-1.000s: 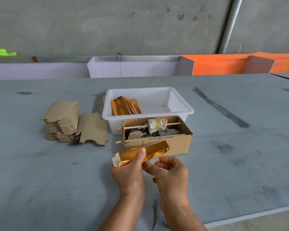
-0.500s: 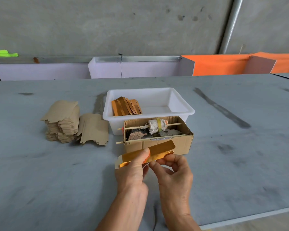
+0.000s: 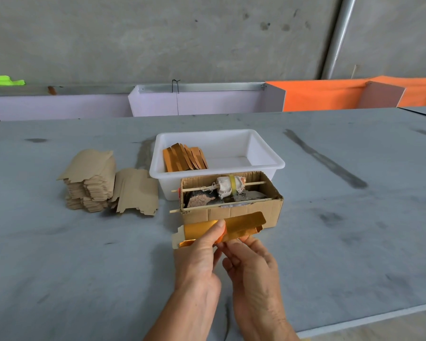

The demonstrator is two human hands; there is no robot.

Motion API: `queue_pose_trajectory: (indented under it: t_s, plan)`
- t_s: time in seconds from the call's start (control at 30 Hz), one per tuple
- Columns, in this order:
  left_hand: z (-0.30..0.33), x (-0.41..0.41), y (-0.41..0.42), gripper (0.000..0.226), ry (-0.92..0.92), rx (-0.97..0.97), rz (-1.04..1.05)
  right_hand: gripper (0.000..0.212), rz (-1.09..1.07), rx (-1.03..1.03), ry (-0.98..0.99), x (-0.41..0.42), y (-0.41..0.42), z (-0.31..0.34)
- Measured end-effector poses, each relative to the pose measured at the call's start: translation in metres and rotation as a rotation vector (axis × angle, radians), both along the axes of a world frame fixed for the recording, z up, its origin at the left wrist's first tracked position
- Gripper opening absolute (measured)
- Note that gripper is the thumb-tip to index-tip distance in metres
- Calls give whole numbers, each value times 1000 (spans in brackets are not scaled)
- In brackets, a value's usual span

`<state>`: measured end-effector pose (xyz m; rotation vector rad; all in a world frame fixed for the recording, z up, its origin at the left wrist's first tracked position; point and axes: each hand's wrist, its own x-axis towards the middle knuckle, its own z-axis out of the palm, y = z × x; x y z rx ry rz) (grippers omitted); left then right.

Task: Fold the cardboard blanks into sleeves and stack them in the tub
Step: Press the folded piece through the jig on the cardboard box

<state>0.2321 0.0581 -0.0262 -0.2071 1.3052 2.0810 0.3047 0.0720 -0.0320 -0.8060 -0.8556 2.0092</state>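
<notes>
Lower centre of frame: gold blank (image 3: pixel 221 228) held just above the worktop (image 3: pixel 84 267), long axis left-right, rising slightly to the right. Left hand (image 3: pixel 198 257) grip clamped on it, thumb pressing the near panel. Right hand (image 3: pixel 250 263) pinches the lower edge from beneath. Tub (image 3: pixel 266 153) lies straight beyond, past the cardboard box (image 3: pixel 231 212); folded sleeves (image 3: pixel 185 158) in its left end. Both hands about equally near.
</notes>
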Motion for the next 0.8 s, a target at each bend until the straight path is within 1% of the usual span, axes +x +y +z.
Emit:
queue_pose_trajectory:
  t_s: [0.1,0.23,0.27,0.33,0.4,0.43,0.53,0.6,0.7,0.8]
  plan:
    - [1,1,-1,24,16,8,-10,12,-2,18,13,-1,-2,3]
    - [-1,3,-7,38,40,48,-103,7,-80,-3,-41,-4,3,6]
    - [-3,4,-9,38,51,58,-124,7,-100,-14,-57,-4,5,6]
    - [-7,8,-12,33,96,56,-153,12,-136,-20,-100,-4,9,6]
    - [-10,12,-13,17,147,41,-127,15,-152,-18,-132,-4,12,5]
    - [-11,14,-13,14,158,32,-106,16,-152,-19,-141,-3,13,5]
    - [-11,14,-13,13,151,23,-76,11,-125,-44,-140,-2,14,3]
    - [-11,12,-13,9,135,37,-59,9,-81,-86,-92,0,15,4]
    - [-11,10,-13,6,126,58,-51,19,-74,-138,-50,1,21,7]
    - [-12,9,-15,6,135,58,-48,19,-64,-126,-75,3,23,8]
